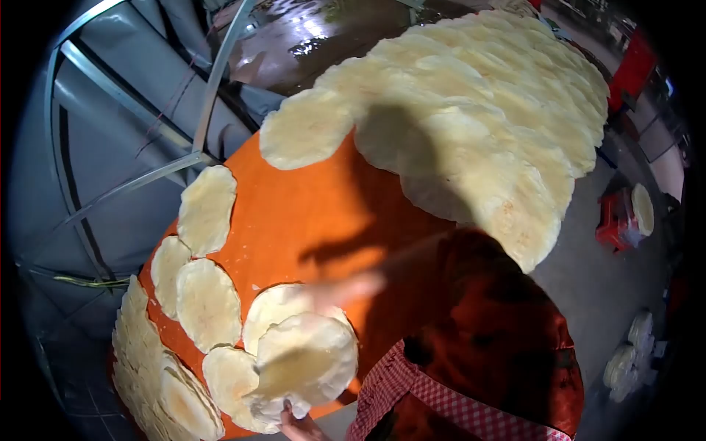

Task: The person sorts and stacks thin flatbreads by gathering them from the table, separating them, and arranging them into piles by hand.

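At the bottom edge of the view, my left hand pinches the near rim of a round, pale flatbread, thumb on top. This flatbread overlaps another flatbread behind it and one more flatbread to its left. My right hand is smeared by motion above the far edge of these breads, so its fingers cannot be made out. All of them lie on an orange table surface.
Overlapping flatbreads cover the far part of the table. Several more lie along the left edge, with piled flatbreads at lower left. A metal frame and grey sheeting border the left. A red stool stands right.
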### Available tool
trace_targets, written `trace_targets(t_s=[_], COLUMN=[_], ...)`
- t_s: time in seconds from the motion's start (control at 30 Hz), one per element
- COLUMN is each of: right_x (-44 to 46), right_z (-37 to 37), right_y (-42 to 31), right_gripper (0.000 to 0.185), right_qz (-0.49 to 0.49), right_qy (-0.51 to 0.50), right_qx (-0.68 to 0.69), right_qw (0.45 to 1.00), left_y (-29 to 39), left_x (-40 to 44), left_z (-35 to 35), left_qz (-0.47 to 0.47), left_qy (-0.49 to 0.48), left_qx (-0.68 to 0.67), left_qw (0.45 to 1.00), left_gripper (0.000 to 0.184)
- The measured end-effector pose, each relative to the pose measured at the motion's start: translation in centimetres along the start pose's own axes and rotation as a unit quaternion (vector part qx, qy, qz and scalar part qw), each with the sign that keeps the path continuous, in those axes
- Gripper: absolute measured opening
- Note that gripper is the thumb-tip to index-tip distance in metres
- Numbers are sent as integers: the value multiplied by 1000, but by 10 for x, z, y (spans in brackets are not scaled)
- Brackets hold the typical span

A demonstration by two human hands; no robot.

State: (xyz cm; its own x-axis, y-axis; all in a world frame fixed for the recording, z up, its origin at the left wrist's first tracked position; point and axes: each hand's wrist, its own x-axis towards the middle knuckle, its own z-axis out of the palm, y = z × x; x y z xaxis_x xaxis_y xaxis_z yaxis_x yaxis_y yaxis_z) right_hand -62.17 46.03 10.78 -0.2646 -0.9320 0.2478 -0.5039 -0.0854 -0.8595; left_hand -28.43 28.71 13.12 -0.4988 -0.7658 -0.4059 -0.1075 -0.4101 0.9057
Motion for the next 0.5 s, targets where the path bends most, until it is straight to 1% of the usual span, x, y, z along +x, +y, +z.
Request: trace_targets(t_s=[0.03, 0.07, 0.1, 0.13, 0.17, 0.2, 0.23, 0.3, 0.33, 0.37, 0.4, 0.43, 0.47, 0.5], right_x=[-5, -5, 0, 6, 26, 46, 53, 57, 59, 46, 42, 36, 15, -15], right_z=[51, 93, 98, 102, 97, 92, 57, -15, -50, -88, -117, -155, -186, -209], right_y=[-38, -54, -69, -85, -77, -69, -82, -60, -49, -24, 47, 70, 112, 119], right_gripper=[68, 68, 65, 62, 47, 35, 27, 24, 22, 19, 12, 9, 8, 12], right_qz=[-16, -36, 7, 50, 61, 75, -52, -36, -34, 29, -35, -88, -87, 4], right_qy=[-107, -100, -106, -110, -40, 30, 127, 248, 307, 322, 360, 384, 445, 450], right_qx=[14, -40, -11, 17, -5, -24, 45, 130, 170, 80, 193, 158, 61, 29], right_qw=[994, 994, 994, 992, 997, 996, 989, 959, 936, 943, 912, 905, 889, 893], left_y=[7, 17, 29, 41, 53, 66, 80, 97, 100, 94, 83, 69, 50, 25], left_x=[0, 1, 3, 4, 6, 6, 6, -6, -13, -13, -9, -3, 7, 18], left_z=[13, 30, 49, 71, 92, 107, 117, 132, 134, 125, 109, 92, 71, 46], left_qz=[24, 50, 75, 94, 112, 123, 135, 173, 188, 175, 162, 150, 111, 78], left_qy=[-28, -43, -48, -26, -4, -67, -131, -168, -158, -148, -139, -129, -98, -61], left_qx=[-32, -57, -67, -51, -35, -38, -41, -29, -12, 0, 12, 24, -1, -14], left_qw=[999, 996, 994, 994, 993, 989, 981, 970, 969, 973, 977, 980, 989, 995], left_gripper=[60, 60, 61, 56, 52, 54, 56, 58, 58, 58, 58, 57, 54, 49])
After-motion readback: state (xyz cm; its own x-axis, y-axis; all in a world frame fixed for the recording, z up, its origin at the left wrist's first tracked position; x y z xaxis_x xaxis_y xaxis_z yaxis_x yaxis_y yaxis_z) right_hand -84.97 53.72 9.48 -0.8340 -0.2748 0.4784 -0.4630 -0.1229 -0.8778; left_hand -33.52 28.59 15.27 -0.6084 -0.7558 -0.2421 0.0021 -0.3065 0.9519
